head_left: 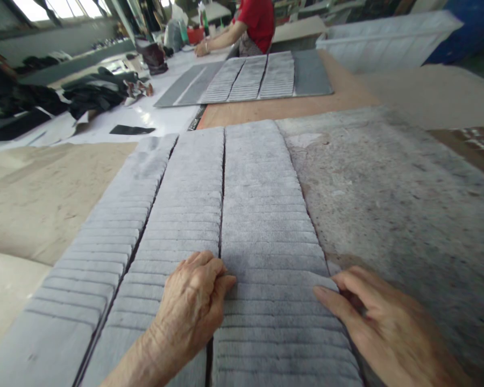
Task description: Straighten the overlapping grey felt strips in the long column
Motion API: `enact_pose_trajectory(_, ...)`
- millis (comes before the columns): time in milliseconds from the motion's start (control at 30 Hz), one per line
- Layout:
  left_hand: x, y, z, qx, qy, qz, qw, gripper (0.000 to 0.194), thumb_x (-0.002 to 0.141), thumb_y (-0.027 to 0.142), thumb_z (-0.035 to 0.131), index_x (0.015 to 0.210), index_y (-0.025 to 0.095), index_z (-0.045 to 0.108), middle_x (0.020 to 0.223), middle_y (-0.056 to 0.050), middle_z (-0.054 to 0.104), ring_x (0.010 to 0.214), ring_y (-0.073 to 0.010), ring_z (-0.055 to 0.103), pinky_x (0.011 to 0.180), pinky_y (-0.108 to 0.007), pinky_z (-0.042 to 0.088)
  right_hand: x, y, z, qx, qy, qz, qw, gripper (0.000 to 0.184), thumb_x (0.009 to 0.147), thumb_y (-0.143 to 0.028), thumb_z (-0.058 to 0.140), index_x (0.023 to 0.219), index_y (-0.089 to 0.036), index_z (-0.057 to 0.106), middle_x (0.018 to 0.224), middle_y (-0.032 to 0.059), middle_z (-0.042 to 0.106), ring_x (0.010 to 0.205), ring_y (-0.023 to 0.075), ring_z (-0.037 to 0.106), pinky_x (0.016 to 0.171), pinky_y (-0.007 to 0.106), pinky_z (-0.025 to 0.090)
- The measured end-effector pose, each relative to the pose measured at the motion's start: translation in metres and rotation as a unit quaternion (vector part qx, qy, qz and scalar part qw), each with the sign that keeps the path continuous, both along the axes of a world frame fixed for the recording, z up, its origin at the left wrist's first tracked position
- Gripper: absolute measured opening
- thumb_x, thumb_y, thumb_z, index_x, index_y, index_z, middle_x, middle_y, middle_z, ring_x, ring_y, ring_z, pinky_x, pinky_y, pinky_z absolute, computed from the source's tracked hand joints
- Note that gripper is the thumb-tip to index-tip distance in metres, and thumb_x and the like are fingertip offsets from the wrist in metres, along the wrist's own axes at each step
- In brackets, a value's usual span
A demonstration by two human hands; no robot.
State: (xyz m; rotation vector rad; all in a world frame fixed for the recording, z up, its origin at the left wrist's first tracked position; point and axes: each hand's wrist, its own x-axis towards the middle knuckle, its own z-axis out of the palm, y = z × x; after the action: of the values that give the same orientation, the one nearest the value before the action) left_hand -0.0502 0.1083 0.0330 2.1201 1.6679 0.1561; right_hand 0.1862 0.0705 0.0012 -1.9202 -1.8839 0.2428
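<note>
Three columns of overlapping grey, fuzzy-faced sheet pieces run away from me, the left column [84, 258], the middle column [189, 188] and the right column [262, 209]. Their edges step down in narrow rows, with dark gaps between columns. My left hand [196, 298] is closed at the left edge of the right column, its thumb and fingers pinching the edge of a grey sheet piece [280, 278]. At the opposite edge, my right hand [379, 317] pinches the same piece's corner between thumb and forefinger, the corner slightly lifted. Some fingertips are hidden.
Beyond lies a grey board [312, 72] bearing three more such columns. A mottled grey mat [387, 188] is on the right, brown paper [44, 188] on the left. Dark scraps [92, 91] lie on the white table. A person in red [258, 24] works behind; a white bin [387, 40] stands back right.
</note>
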Motion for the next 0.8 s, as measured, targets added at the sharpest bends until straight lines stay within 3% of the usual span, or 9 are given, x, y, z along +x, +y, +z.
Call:
enact_pose_trajectory(433,0.0021,-0.0022,-0.0101,0.05,0.023,-0.011,0.998,0.022,0.086,0.021,0.035,0.065,0.02,0.041,0.07,-0.003,0.048,0.069,-0.0176,0.046,0.065,-0.033,0.037,-0.006,0.0014,-0.0003,0.049,-0.04,0.001,0.998,0.042,0.084,-0.048,0.039,0.051,-0.022,0.036,0.052,-0.002,0.045,0.048,0.0129,0.048,0.04,0.023,0.033)
enact_pose_trajectory(800,0.0074,-0.0026,-0.0095,0.065,0.058,-0.002,0.996,0.018,0.083,0.02,0.04,0.066,0.019,0.045,0.071,-0.003,0.049,0.072,-0.0192,0.048,0.064,-0.034,0.039,-0.0065,0.0036,0.0003,0.069,-0.06,0.008,0.996,0.044,0.086,-0.049,0.036,0.051,-0.022,0.04,0.049,-0.0023,0.046,0.039,0.0104,0.043,0.039,0.024,0.031)
